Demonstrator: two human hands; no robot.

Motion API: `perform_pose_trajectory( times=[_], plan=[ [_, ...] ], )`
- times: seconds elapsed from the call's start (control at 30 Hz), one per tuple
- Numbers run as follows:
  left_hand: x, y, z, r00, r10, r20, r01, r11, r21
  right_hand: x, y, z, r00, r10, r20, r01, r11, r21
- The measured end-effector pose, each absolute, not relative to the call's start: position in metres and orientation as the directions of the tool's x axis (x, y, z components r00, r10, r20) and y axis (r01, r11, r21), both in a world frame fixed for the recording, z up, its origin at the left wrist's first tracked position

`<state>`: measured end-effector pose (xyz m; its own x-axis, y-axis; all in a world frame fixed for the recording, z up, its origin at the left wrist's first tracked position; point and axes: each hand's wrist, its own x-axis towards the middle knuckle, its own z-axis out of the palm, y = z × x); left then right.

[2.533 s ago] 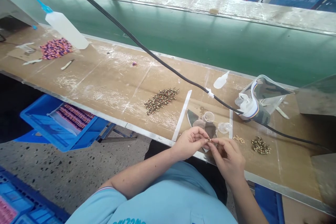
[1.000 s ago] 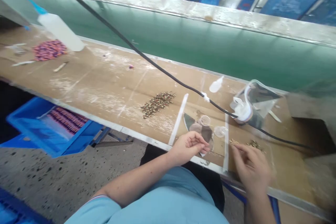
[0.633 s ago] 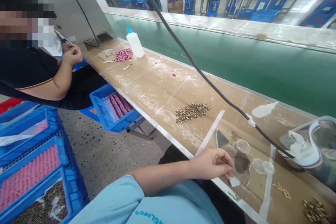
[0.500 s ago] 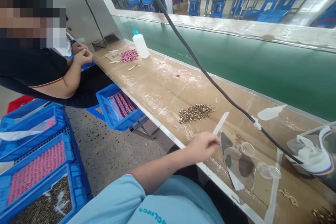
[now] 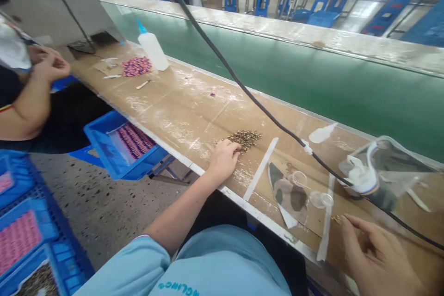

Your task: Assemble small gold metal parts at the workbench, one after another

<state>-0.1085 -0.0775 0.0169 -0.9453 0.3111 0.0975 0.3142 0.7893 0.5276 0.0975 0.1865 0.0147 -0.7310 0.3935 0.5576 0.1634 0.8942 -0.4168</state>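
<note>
My left hand [image 5: 225, 159] is at the near edge of a pile of small brass-coloured metal pieces [image 5: 247, 139], touching it. Its fingers are bent and drawn together, and the fingertips are partly hidden, so what they hold cannot be made out. At the lower right, my right hand [image 5: 379, 256] is low over the table with curved fingers and a gap between thumb and fingers. Nothing shows in that gap. A few small gold-coloured pieces [image 5: 336, 218] lie just beyond its fingertips.
A clear plastic sheet [image 5: 289, 196] and round clear lids [image 5: 321, 199] lie between my hands. A black cable [image 5: 222, 60] hangs across the table. Further left are a white bottle [image 5: 153, 51], pink-purple pieces [image 5: 136, 66], a blue bin [image 5: 100, 141] and a co-worker's hands [image 5: 50, 62].
The view has swung right. My left hand has moved from beside the white strip left to the brass pile. My right hand has come into view at the lower right.
</note>
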Motion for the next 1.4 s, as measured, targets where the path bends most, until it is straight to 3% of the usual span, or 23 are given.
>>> perform_pose_trajectory(
  times=[0.1,0.3,0.43,0.7,1.07,1.4],
  plan=[
    [-0.110,-0.078,0.015,-0.939,0.333,0.089,0.328,0.787,0.523,0.081,0.167,0.031,-0.738,0.347,0.578,0.204,0.932,-0.299],
    [-0.112,-0.081,0.013,-0.939,0.332,0.089,0.324,0.770,0.550,0.049,0.164,0.040,-0.765,-0.002,0.644,0.042,0.998,0.053],
    [-0.110,-0.087,0.017,-0.942,0.321,0.098,0.317,0.753,0.577,0.033,0.165,0.042,-0.743,-0.159,0.650,-0.071,0.985,0.159],
    [-0.110,-0.078,0.017,-0.939,0.312,0.145,0.338,0.758,0.558,0.028,0.163,0.038,-0.759,-0.162,0.631,-0.104,0.986,0.128],
    [-0.111,-0.062,0.023,-0.960,0.279,0.032,0.262,0.851,0.456,0.031,0.162,0.041,-0.773,-0.094,0.627,-0.060,0.995,0.076],
    [-0.115,-0.053,0.019,-0.969,0.242,0.045,0.239,0.882,0.405,0.028,0.158,0.039,-0.792,-0.114,0.599,-0.114,0.993,0.039]
  ],
)
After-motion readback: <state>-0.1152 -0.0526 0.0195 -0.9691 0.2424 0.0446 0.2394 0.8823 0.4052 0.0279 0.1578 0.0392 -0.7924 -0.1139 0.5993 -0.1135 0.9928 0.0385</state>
